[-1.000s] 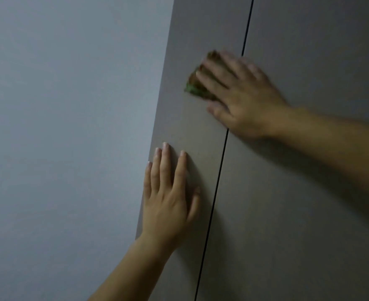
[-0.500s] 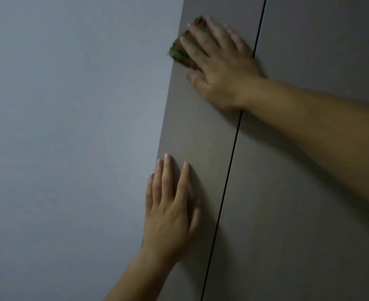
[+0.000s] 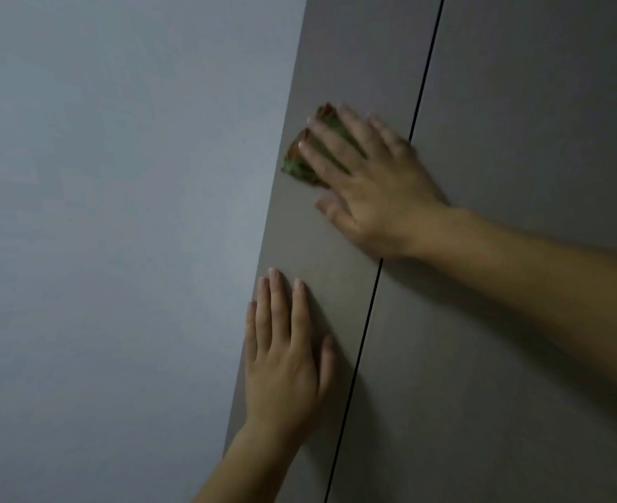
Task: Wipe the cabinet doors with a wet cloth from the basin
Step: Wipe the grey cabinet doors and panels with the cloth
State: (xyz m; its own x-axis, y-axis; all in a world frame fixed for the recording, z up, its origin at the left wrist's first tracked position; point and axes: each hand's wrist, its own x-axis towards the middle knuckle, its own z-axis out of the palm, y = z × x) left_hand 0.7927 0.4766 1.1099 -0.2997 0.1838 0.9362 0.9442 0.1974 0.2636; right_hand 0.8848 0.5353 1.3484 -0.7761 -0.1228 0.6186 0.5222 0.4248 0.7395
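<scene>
You are pressing green cloth (image 3: 305, 154) flat under right hand (image 3: 372, 183) on left cabinet door (image 3: 336, 248), near wall-side edge. Left hand (image 3: 285, 357), fingers spread, empty, bracing lower door. Wiping underway; right door (image 3: 517, 103) likely remaining.

My left hand (image 3: 281, 372): bare, no ring, short nails.
My right hand (image 3: 376, 190): bare, blurred.
My forearms: no sleeves.
</scene>
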